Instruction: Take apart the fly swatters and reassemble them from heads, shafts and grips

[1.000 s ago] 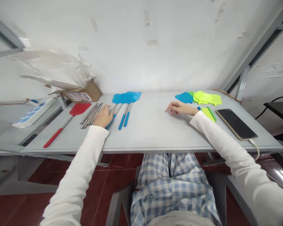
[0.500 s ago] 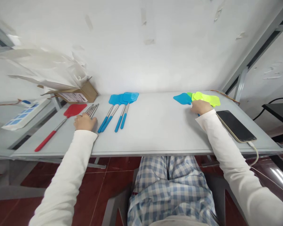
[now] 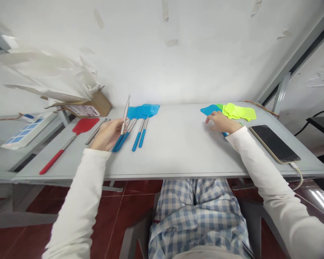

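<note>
My left hand [image 3: 106, 135] is closed around a thin metal rod [image 3: 126, 111], which it holds tilted upward above the table. Under and beside that hand lie more metal rods [image 3: 95, 132]. Just right of it are several blue fly swatters [image 3: 143, 124] with metal shafts and blue grips. My right hand [image 3: 220, 122] hovers with fingers apart over a blue swatter head [image 3: 209, 109], and whether it touches it I cannot tell. Beside it lie yellow-green swatter heads [image 3: 239, 111]. A red fly swatter [image 3: 75, 135] lies whole at the left.
A phone [image 3: 275, 144] with a white charging cable lies at the right of the grey table [image 3: 178, 154]. At the back left stands an open cardboard box [image 3: 90, 106] with white wrapping. A long white tray with blue patches [image 3: 29, 131] sits farther left.
My left hand has lifted one metal rod off the table and moved right with it. My right hand has shifted slightly left, and its fingers have opened out.
</note>
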